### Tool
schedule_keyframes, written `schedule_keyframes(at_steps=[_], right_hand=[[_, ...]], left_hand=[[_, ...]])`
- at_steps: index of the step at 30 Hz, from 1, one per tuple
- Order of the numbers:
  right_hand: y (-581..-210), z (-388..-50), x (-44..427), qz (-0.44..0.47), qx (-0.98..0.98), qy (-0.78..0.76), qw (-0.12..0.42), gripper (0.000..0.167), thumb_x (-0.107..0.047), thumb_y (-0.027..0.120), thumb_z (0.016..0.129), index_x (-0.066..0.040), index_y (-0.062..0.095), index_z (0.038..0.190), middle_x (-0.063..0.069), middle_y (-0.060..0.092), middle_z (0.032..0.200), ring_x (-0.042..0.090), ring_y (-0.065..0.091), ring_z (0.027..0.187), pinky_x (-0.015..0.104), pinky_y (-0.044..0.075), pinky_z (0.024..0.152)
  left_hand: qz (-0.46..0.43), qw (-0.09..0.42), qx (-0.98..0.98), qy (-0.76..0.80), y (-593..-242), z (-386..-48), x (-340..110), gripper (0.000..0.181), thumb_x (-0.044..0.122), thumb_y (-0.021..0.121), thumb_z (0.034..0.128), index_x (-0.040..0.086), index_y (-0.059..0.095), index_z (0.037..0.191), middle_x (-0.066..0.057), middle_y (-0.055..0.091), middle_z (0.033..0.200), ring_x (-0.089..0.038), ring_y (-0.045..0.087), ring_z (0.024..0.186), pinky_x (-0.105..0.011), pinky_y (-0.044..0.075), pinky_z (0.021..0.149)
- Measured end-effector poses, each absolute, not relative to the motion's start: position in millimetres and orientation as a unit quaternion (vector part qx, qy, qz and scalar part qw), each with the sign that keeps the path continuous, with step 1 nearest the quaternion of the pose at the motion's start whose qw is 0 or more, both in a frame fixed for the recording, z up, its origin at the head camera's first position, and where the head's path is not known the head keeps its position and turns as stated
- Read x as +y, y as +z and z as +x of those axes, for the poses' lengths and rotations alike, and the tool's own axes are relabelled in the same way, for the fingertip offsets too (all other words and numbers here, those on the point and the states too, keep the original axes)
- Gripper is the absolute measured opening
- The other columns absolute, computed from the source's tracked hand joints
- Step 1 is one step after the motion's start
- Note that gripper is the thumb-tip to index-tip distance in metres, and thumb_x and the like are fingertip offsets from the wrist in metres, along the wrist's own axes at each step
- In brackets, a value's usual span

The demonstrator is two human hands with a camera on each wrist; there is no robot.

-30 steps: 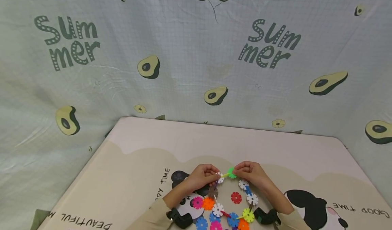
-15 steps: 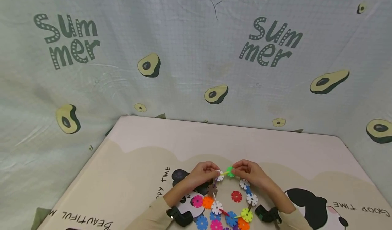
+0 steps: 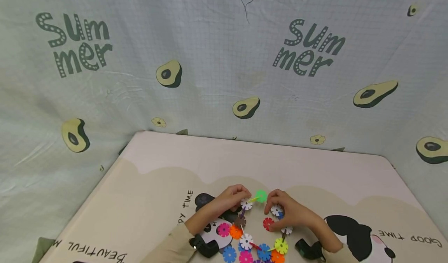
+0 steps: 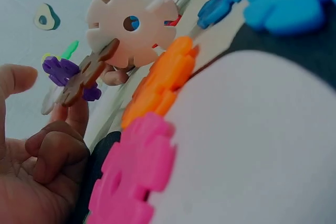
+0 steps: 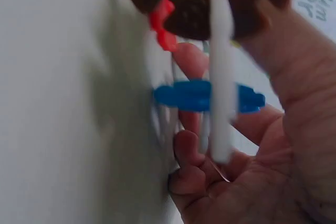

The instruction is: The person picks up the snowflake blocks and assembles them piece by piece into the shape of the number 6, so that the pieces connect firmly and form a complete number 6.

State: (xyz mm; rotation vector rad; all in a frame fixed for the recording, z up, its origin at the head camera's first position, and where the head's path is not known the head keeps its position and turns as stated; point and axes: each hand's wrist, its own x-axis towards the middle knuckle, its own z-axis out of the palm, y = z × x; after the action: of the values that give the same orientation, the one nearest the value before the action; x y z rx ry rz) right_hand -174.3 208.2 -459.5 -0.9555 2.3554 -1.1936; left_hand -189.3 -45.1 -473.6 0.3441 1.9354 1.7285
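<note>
A chain of slotted plastic snowflake discs forms an unclosed ring in the head view. My left hand (image 3: 235, 197) is beside its upper-left white disc (image 3: 246, 204); in the left wrist view the thumb (image 4: 20, 78) stands apart from the chain, and a finger is near the purple disc (image 4: 60, 72). Beyond, a green disc (image 3: 261, 196) ends that side, joined by a yellow one (image 3: 252, 200). My right hand (image 3: 293, 212) spreads its thumb and forefinger around the loose red disc (image 3: 267, 223), the thumb overlapping its edge. Under this hand lie a white disc (image 3: 276, 210) and a blue disc (image 5: 184, 96).
A pink disc (image 3: 223, 229) and an orange disc (image 3: 236, 232) lie left of the ring. Several more, including a blue one (image 3: 229, 254), crowd the front edge of view. The printed mat (image 3: 157, 200) spreads around, with a patterned cloth (image 3: 210, 41) behind.
My right hand has let go of the green disc and come down toward the red disc, its fingers spreading. My left fingers have come off the white disc, which has dipped slightly.
</note>
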Motion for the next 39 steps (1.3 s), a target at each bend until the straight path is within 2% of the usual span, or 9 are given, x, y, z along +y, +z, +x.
schedule_keyframes(at_steps=[4,7,15,18,25,28,39], right_hand=[[-458,-172,208,-0.309,0.848,-0.398,0.167,0.021,-0.026,0.084,0.076,-0.02,0.067,0.086,0.0,0.047,0.109,0.016,0.04,0.105,0.034,0.038,0.089],[-459,-173,208,-0.308,0.846,-0.402,0.169,0.02,-0.026,0.083,0.077,-0.02,0.066,0.085,-0.001,0.051,0.108,0.015,0.042,0.104,0.032,0.039,0.089],[-463,-180,211,-0.329,0.779,-0.494,0.205,0.013,-0.014,0.074,0.087,-0.008,0.064,0.092,0.002,0.067,0.088,0.008,0.057,0.079,0.024,0.048,0.071],[-464,-181,212,-0.314,0.779,-0.508,0.191,0.011,-0.012,0.073,0.088,-0.006,0.065,0.093,0.005,0.068,0.088,0.007,0.059,0.078,0.023,0.049,0.068],[-465,-180,209,-0.287,0.794,-0.52,0.129,0.011,-0.01,0.071,0.088,-0.004,0.069,0.098,0.008,0.07,0.088,0.008,0.054,0.073,0.021,0.043,0.061],[-465,-179,208,-0.284,0.796,-0.523,0.109,0.008,-0.008,0.071,0.088,-0.005,0.069,0.095,0.008,0.069,0.086,0.009,0.053,0.07,0.022,0.042,0.059],[-466,-176,202,-0.282,0.805,-0.519,0.061,0.004,-0.007,0.071,0.088,-0.006,0.067,0.09,0.006,0.066,0.081,0.009,0.054,0.069,0.024,0.046,0.062]], left_hand=[[0.135,0.266,0.717,0.63,-473,-191,-44,0.037,0.034,0.053,0.0998,0.002,0.065,0.113,0.003,0.035,0.061,-0.011,0.031,0.05,-0.021,0.03,0.049],[0.152,0.265,0.72,0.623,-472,-193,-44,0.037,0.034,0.052,0.1008,0.001,0.066,0.112,0.003,0.033,0.061,-0.01,0.029,0.049,-0.021,0.029,0.048],[0.194,0.267,0.748,0.576,-471,-194,-43,0.029,0.029,0.057,0.0983,0.004,0.071,0.103,0.005,0.043,0.067,-0.009,0.031,0.047,-0.02,0.029,0.045],[0.194,0.255,0.747,0.582,-471,-194,-44,0.027,0.025,0.058,0.0978,0.002,0.072,0.102,0.005,0.051,0.073,-0.008,0.035,0.05,-0.019,0.031,0.047],[0.185,0.234,0.75,0.59,-474,-195,-42,0.025,0.022,0.06,0.0964,0.0,0.073,0.096,0.004,0.062,0.082,-0.007,0.049,0.073,-0.022,0.04,0.068],[0.183,0.23,0.752,0.589,-475,-194,-42,0.025,0.021,0.061,0.0961,0.0,0.073,0.095,0.002,0.065,0.086,-0.008,0.051,0.077,-0.023,0.042,0.073],[0.184,0.229,0.755,0.586,-477,-195,-42,0.024,0.02,0.061,0.0959,0.0,0.074,0.096,-0.001,0.069,0.093,-0.008,0.054,0.082,-0.023,0.045,0.077]])
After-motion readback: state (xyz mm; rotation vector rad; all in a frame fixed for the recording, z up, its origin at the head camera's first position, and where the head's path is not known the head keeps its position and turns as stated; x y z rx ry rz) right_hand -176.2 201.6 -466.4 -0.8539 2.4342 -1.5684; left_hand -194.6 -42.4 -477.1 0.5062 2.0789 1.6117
